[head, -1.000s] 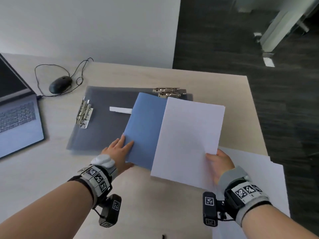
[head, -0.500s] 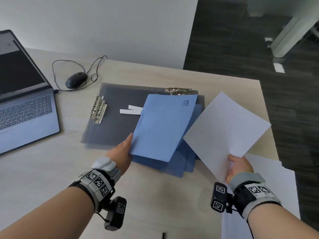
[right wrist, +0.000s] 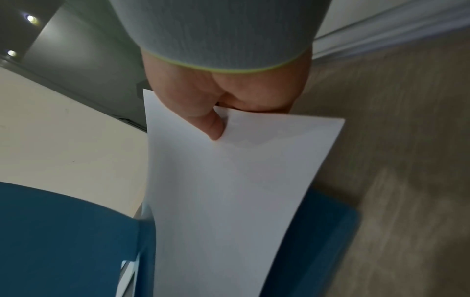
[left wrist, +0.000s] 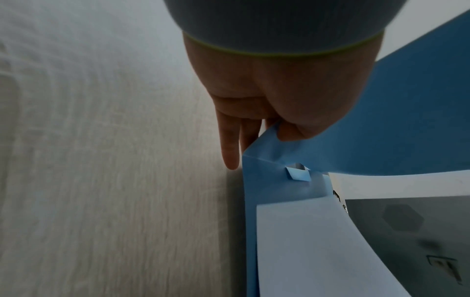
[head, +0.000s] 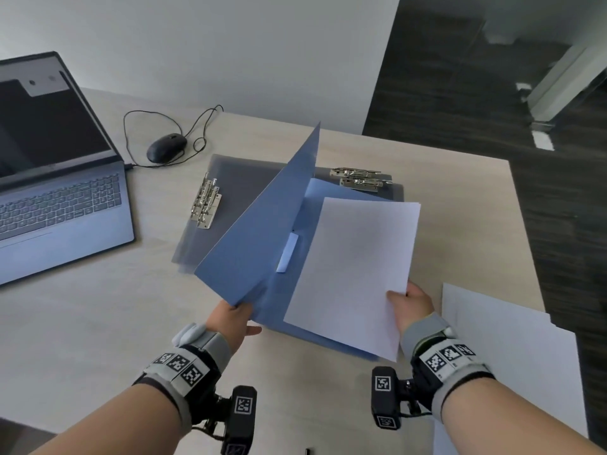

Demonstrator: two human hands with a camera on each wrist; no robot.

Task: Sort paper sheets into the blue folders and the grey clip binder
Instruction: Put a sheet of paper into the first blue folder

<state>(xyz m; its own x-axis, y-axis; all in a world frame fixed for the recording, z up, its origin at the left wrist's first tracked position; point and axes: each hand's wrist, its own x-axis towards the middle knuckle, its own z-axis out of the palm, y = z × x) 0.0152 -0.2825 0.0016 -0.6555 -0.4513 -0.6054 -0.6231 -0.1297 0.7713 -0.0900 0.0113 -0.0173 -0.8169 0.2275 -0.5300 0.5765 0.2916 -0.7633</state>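
Note:
A blue folder (head: 259, 238) lies open on the grey clip binder (head: 236, 188) in the middle of the desk. My left hand (head: 233, 318) pinches the near corner of its front cover (left wrist: 368, 128) and holds the cover raised. My right hand (head: 410, 303) pinches a white paper sheet (head: 354, 267) at its near right corner, thumb on top (right wrist: 213, 128). The sheet hangs over the folder's open inside (right wrist: 328, 227). More blue folders lie under the open one. A small pale tab (head: 288, 252) sits at the folder's spine.
A stack of white sheets (head: 512, 362) lies at the desk's right front corner. An open laptop (head: 56, 192) stands at the left, with a black wired mouse (head: 166, 147) behind the binder. Metal clips (head: 205, 201) (head: 359, 178) sit on the binder. The desk's right edge drops to dark floor.
My left hand has lifted the top folder's cover open. My right hand has swung the white sheet from the right back over the open folder.

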